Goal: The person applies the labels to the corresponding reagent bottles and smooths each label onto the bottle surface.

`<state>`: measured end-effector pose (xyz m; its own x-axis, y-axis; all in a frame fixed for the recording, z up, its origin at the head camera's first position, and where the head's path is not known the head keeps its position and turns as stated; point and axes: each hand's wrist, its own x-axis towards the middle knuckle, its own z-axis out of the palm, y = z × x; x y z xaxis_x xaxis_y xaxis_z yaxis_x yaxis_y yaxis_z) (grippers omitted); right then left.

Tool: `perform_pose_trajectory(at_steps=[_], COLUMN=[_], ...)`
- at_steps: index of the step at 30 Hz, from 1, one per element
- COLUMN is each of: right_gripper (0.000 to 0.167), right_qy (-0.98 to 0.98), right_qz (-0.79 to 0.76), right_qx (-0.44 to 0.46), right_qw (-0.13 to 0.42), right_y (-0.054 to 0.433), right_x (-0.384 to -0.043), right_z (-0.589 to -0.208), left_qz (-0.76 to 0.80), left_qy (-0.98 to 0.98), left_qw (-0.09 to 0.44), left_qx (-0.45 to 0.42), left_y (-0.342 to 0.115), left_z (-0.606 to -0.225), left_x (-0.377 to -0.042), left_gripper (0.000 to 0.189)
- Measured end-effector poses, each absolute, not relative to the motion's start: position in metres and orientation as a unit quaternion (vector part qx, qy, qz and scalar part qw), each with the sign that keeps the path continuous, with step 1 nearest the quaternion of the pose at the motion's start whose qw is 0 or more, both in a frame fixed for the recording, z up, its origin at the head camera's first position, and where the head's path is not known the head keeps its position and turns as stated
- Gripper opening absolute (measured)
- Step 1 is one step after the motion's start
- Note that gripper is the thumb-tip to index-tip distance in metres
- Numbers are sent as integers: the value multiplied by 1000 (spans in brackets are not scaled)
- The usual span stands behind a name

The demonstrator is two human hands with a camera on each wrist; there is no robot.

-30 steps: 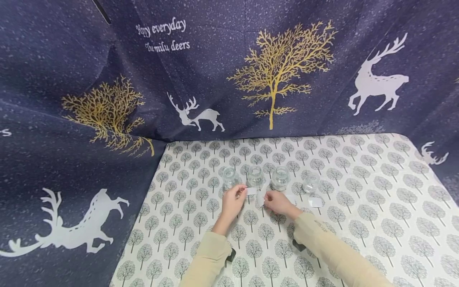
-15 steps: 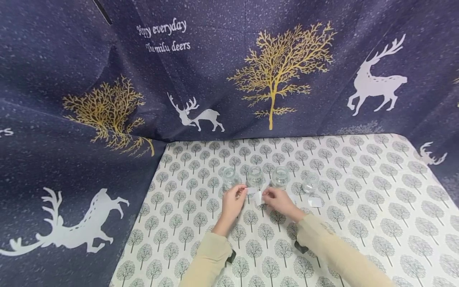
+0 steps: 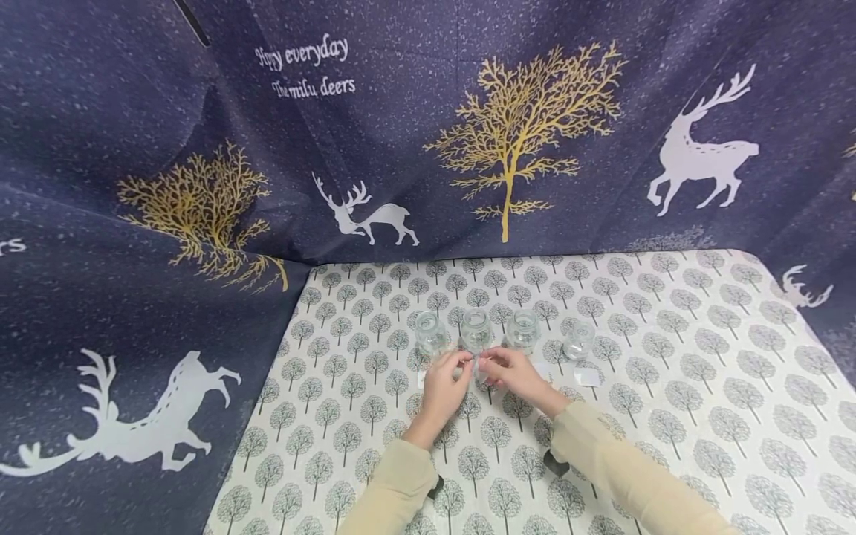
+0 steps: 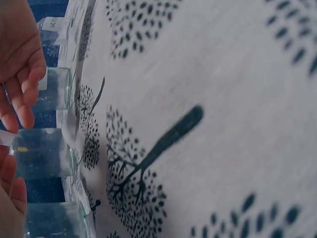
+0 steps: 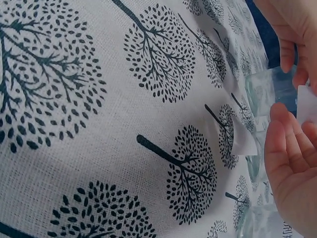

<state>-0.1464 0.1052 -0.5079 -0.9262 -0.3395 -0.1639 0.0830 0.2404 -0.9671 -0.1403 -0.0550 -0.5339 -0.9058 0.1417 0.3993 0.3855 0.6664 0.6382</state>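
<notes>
My left hand (image 3: 443, 383) and right hand (image 3: 518, 375) meet fingertip to fingertip in front of the second clear glass jar (image 3: 475, 332). Between them they pinch a small white paper label (image 5: 307, 104), mostly hidden by fingers in the head view. In the left wrist view, one corner of the label shows between both hands, with glass jars behind. The first jar (image 3: 431, 332) stands beyond my left hand, the third jar (image 3: 523, 329) beyond my right. A curled white paper piece (image 5: 243, 139) sits on the cloth below my right hand in the right wrist view.
To the right is a smaller-looking jar (image 3: 579, 342), with a white slip (image 3: 587, 377) lying before it. Another slip (image 3: 420, 380) lies left of my left hand. A tree-print tablecloth (image 3: 321, 416) covers the table; a dark blue curtain (image 3: 374, 134) hangs behind.
My left hand has shifted slightly right, uncovering a slip at its left. My right hand has moved a little left and away, and the fingertips of both hands now meet at the label.
</notes>
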Motion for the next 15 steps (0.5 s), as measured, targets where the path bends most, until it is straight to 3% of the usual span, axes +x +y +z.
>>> perform_pose_trajectory(at_steps=[6, 15], right_gripper=[45, 33], right_qy=[761, 755], right_qz=[-619, -629], right_qx=[-86, -90], right_qw=[171, 165], right_y=[105, 105], right_x=[-147, -148], right_z=[-515, -517], left_qz=[-362, -350], left_qy=[-902, -905], left_qw=[167, 160], left_qx=[-165, -182], left_y=[-50, -48], left_z=[-537, -538], left_x=[-138, -136], left_gripper=[18, 26])
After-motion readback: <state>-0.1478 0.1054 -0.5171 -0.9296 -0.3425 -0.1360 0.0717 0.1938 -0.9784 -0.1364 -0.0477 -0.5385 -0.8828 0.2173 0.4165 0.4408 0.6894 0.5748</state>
